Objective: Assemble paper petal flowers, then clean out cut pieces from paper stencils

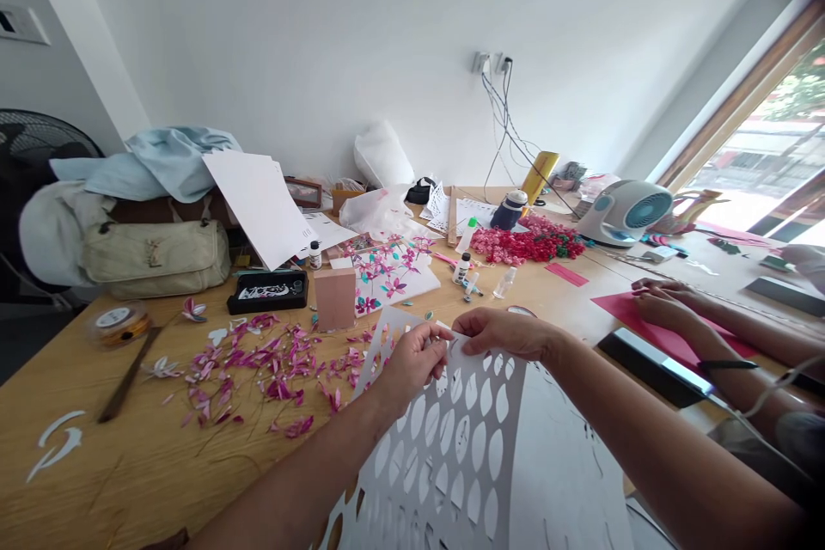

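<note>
A white sheet with rows of leaf-shaped cut-outs (pixel 461 412) hangs tilted in front of me. My left hand (pixel 418 357) pinches its upper edge, fingers curled together. Close beside it, my right hand (pixel 499 333) grips the same edge between thumb and fingers. Some white leaf shapes show within the openings. Under and to the right lies another white sheet with thin slits (pixel 567 455). Loose magenta petals (pixel 277 365) are scattered on the wooden table left of my hands, and a pinkish box (pixel 336 299) stands just beyond them.
A co-worker's hands (pixel 663 301) rest on red paper (pixel 622 318) at the right, near a phone (pixel 650 365). Small bottles (pixel 461 268), a white fan (pixel 625 213) and a red flower heap (pixel 528 241) stand farther back. A brown stick (pixel 129 374) lies left.
</note>
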`<move>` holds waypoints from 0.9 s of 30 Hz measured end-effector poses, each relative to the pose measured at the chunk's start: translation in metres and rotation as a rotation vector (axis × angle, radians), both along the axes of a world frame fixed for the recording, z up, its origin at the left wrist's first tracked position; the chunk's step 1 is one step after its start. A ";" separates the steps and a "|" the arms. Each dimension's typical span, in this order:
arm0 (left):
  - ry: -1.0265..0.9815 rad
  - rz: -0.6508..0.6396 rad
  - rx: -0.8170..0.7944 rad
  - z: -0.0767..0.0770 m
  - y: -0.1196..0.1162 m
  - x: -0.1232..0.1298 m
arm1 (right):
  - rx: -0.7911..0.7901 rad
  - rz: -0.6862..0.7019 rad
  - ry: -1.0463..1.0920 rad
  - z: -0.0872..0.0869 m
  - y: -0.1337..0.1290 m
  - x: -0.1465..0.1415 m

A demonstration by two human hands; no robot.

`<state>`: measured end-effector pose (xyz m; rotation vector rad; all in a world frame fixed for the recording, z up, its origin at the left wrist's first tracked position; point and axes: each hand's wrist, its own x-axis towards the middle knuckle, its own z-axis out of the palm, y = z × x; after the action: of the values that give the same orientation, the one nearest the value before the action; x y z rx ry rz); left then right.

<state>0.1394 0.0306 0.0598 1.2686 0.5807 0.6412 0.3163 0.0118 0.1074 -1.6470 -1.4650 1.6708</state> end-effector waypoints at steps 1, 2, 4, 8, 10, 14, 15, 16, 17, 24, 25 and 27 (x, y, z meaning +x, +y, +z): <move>0.038 0.026 0.074 -0.001 0.001 0.001 | 0.001 0.004 -0.002 -0.001 0.000 0.000; 0.080 0.053 0.159 -0.003 0.001 0.002 | 0.005 0.009 -0.004 -0.001 0.001 0.000; 0.174 0.108 0.349 -0.004 0.002 0.004 | 0.022 0.019 -0.007 -0.001 0.001 0.000; 0.286 0.146 0.635 -0.002 0.001 0.007 | 0.047 0.041 -0.012 -0.001 0.002 0.000; 0.281 0.141 0.699 -0.001 0.002 0.009 | 0.058 0.045 -0.014 0.000 0.001 0.000; 0.195 0.157 0.686 -0.005 0.004 0.010 | 0.063 0.025 -0.029 0.000 0.000 0.004; 0.165 0.167 0.663 -0.006 0.004 0.010 | 0.054 0.020 -0.041 -0.001 -0.001 0.006; 0.135 0.175 0.642 -0.008 0.003 0.009 | 0.042 0.016 -0.053 -0.002 -0.001 0.008; 0.105 0.183 0.626 -0.009 0.003 0.008 | 0.032 0.015 -0.063 -0.003 -0.001 0.009; -0.054 0.239 0.536 -0.014 -0.005 0.001 | 0.012 0.030 -0.072 0.001 -0.001 0.011; -0.067 0.249 0.526 -0.012 -0.006 0.000 | 0.013 0.032 -0.076 0.001 -0.001 0.011; -0.089 0.286 0.503 -0.007 -0.006 -0.003 | 0.011 0.031 -0.089 0.002 0.000 0.010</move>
<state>0.1360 0.0244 0.0525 1.6274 0.5494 1.1263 0.3265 0.0123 0.1089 -1.7215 -1.5455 1.6219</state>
